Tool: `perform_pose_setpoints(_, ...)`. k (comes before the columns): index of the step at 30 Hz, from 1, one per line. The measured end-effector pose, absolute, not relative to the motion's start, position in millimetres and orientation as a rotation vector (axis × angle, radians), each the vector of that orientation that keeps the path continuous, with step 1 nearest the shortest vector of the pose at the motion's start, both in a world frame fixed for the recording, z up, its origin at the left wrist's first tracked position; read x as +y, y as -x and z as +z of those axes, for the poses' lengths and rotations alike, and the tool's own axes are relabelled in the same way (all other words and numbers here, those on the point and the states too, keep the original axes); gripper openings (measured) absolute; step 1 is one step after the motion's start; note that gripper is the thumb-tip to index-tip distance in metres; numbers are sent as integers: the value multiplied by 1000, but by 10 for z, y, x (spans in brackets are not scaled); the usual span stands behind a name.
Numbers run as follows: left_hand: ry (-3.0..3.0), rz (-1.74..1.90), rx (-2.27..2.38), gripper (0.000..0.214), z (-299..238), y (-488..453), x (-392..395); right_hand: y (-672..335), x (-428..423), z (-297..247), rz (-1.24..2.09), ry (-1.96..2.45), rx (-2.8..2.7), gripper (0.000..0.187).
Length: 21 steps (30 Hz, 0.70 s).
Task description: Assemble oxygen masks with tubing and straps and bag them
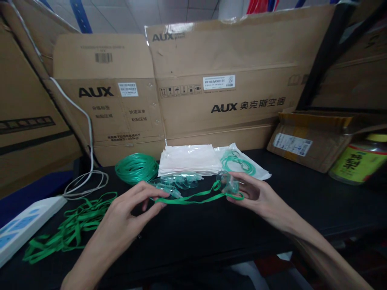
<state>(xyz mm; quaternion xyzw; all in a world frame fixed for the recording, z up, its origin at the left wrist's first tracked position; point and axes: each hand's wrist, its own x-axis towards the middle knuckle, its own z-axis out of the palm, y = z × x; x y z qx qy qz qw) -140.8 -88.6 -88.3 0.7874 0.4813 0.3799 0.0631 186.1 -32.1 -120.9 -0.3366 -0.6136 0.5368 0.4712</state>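
The right hand hides part of what is probably a clear mask; the left hand covers a bit of the green strap. Left of the hands, the power strip leaves the frame; right of them, the jar is cut off. Beyond them, the white label's finest print is illegible.
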Motion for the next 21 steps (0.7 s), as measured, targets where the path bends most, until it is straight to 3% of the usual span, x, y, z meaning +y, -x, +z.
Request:
perform_pose_setpoints(9, -2238, 1095, 1456, 22, -914, 1189, -894, -1677, -491, -1193, 1201, 829, -1736, 45)
perform_pose_setpoints(14, -2284, 1107, 1295, 43, -1053, 872, -868, -1549, -538, -1239, 1094, 802, -1859, 37)
perform_pose_setpoints(21, -2308, 1290, 1219, 16, -1178, 625, -810, -1471, -585, -1350, 1155, 740, -1844, 36)
